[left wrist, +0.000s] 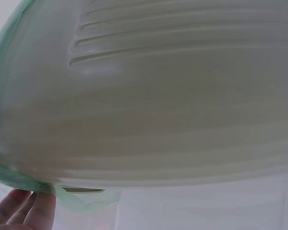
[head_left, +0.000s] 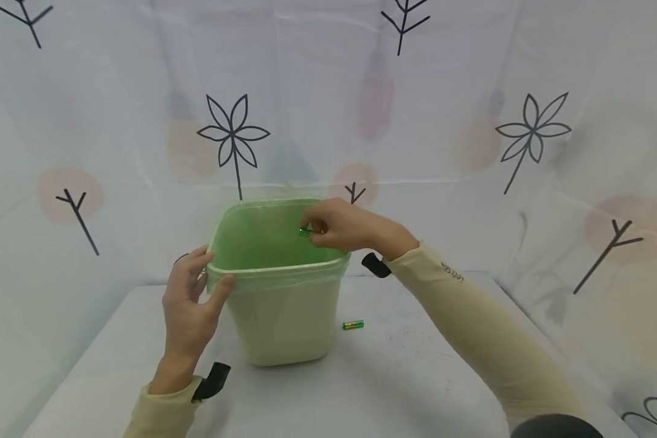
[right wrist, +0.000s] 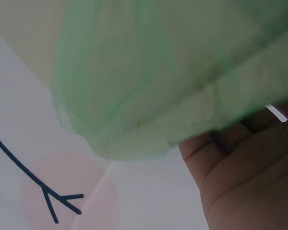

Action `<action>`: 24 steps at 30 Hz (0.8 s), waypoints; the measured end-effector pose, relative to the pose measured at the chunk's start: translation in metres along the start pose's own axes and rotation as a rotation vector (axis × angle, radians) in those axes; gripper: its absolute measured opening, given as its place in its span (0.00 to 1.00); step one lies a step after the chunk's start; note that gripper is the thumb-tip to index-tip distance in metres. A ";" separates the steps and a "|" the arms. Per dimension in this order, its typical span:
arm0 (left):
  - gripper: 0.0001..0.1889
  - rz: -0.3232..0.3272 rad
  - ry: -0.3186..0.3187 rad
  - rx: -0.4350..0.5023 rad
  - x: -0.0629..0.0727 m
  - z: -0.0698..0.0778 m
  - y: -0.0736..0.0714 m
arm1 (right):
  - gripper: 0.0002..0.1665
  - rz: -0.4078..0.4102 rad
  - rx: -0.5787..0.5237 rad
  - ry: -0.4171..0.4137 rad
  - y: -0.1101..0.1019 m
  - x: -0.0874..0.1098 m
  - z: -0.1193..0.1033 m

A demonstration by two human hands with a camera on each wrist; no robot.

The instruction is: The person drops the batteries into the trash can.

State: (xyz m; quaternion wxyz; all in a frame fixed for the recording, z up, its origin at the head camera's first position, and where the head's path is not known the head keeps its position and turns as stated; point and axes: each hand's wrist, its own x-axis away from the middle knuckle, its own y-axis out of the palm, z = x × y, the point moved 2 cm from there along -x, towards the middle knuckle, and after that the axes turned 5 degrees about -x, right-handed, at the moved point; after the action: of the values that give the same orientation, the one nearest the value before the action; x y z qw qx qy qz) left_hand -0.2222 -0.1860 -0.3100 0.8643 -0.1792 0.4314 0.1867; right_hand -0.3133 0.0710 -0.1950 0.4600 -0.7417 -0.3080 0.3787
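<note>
A pale cream trash bin stands upright on the table, lined with a thin green bag folded over its rim. My left hand grips the bin's left rim, thumb at the front and fingers round the side; in the left wrist view its fingers show at the bag's edge. Over the bin's opening, my right hand pinches a small green battery. The right wrist view has that hand beside the bag's overhang, with the battery out of sight. A second green battery lies to the bin's right.
The bin rests on a white-covered table. Behind and at both sides hangs a white curtain printed with dark flowers and twigs. Black camera mounts sit at both wrists.
</note>
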 end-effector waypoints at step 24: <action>0.25 0.006 0.021 0.009 0.000 0.001 -0.001 | 0.15 -0.084 0.044 0.051 0.028 -0.030 0.001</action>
State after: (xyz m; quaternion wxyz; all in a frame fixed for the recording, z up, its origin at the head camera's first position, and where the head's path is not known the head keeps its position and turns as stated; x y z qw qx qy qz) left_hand -0.2210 -0.1861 -0.3091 0.8599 -0.1759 0.4419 0.1853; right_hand -0.3272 0.0363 -0.2122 0.4994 -0.7271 -0.3189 0.3468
